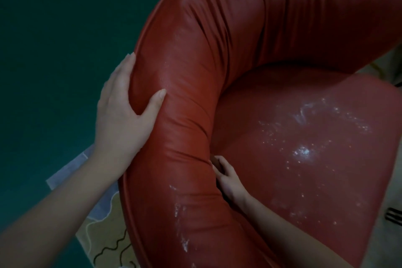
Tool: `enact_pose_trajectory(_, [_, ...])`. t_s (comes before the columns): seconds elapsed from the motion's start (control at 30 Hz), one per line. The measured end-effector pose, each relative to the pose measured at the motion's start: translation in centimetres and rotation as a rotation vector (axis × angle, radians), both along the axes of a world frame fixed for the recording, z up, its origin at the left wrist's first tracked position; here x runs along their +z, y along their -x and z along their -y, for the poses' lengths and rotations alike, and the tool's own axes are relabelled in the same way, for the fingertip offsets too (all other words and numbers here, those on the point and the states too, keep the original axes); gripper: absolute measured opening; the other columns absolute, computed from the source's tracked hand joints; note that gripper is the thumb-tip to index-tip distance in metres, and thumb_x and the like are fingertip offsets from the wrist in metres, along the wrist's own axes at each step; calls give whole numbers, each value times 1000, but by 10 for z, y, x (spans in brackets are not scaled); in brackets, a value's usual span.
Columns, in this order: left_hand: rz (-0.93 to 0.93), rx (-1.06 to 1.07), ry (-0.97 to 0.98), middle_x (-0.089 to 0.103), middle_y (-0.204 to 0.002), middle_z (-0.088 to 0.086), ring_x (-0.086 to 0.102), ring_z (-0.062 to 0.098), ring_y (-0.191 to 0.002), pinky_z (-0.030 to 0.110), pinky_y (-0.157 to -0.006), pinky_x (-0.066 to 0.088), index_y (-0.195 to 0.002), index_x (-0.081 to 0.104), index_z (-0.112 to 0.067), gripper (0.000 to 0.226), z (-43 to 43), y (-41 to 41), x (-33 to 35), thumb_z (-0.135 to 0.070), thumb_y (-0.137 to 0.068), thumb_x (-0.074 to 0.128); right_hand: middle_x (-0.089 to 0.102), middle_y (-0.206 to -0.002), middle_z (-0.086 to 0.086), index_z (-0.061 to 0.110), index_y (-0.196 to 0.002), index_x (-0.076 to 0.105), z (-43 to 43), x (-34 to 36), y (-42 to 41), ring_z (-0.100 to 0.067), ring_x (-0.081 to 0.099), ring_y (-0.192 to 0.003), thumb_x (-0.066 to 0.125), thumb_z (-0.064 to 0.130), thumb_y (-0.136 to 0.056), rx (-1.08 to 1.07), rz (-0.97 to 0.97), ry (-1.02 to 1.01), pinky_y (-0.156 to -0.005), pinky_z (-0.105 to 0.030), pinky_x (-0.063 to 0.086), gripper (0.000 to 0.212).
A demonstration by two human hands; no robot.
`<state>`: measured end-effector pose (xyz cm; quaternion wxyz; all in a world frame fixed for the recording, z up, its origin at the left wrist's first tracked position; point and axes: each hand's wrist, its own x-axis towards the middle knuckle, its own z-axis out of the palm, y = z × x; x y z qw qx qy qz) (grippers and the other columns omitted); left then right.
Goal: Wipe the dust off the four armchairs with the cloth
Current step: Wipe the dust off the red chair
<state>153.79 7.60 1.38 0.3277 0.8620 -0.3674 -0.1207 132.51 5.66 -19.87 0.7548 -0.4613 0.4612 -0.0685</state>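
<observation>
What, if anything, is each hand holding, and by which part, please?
The left hand grips the armchair by its padded back roll. The right hand lies against the roll's inner side; whether it holds anything cannot be told.

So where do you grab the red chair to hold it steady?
Grab the fat padded rim from the outside, like the left hand does: fingers behind, thumb over the top. It is a rounded roll that a hand can partly wrap. The seat is flat and dusty, with nothing to grip.
</observation>
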Motion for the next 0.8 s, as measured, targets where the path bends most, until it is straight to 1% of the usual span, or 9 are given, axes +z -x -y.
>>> enact_pose_trajectory(0.17, [13, -26, 3, 36, -156, 1, 32, 16, -144, 42, -120, 26, -152, 32, -17, 69, 0, -1, -1, -35, -94, 64, 64, -88, 10, 22, -106, 63, 4, 45, 2, -7, 58, -86, 59, 27, -98, -23, 50, 51, -83, -30, 46, 10])
enact_pose_trajectory(0.27, [6, -32, 1, 35, -157, 1, 31, 16, -144, 39, -120, 24, -153, 32, -16, 70, 0, -1, 0, -36, -94, 64, 63, -87, 11, 19, -109, 62, 7, 74, 3, -5, 57, -84, 59, 33, -95, -37, 88, 113, -80, -24, 46, 20])
enact_pose_trajectory(0.4, [11, -50, 0, 34, -157, 2, 30, 16, -145, 34, -120, 21, -154, 30, -16, 71, 0, -2, -1, -38, -94, 62, 63, -86, 5, 15, -108, 62, 10, 109, 5, -5, 59, -80, 56, 21, -99, -27, 117, 235, -76, -21, 47, 12])
enact_pose_trajectory(0.47, [15, -48, -9, 33, -158, 1, 29, 16, -145, 29, -120, 19, -154, 29, -16, 71, 0, -3, -2, -38, -94, 62, 64, -88, 10, 20, -108, 63, 11, 123, 4, -4, 60, -83, 56, 21, -98, -17, 106, 311, -77, -21, 47, 12])
enact_pose_trajectory(0.53, [16, -53, -5, 33, -158, 2, 28, 16, -145, 30, -120, 19, -154, 29, -16, 71, -1, -3, -3, -39, -95, 61, 64, -87, 13, 23, -107, 63, 10, 137, 3, -5, 60, -83, 56, 20, -97, -25, 110, 348, -77, -22, 46, 13])
enact_pose_trajectory(0.67, [19, -68, 8, 32, -158, 3, 28, 17, -146, 33, -121, 20, -154, 29, -15, 72, -1, -5, -3, -40, -95, 61, 64, -91, 14, 19, -109, 64, 2, 165, 0, -4, 61, -86, 55, 24, -92, -9, 130, 479, -79, -19, 45, 20])
enact_pose_trajectory(0.77, [-1, -68, 25, 33, -158, 3, 28, 17, -145, 33, -120, 20, -154, 30, -16, 71, -2, -6, -4, -41, -95, 61, 64, -97, 11, 17, -109, 65, -7, 178, 4, -11, 62, -94, 58, 21, -92, 36, 145, 607, -85, -25, 47, 19])
enact_pose_trajectory(0.8, [-4, -71, 31, 33, -158, 4, 29, 17, -145, 33, -120, 20, -153, 31, -16, 70, -3, -6, -4, -41, -95, 60, 64, -99, 10, 17, -110, 65, -9, 178, 5, -12, 62, -96, 58, 20, -92, 30, 138, 620, -87, -25, 47, 20])
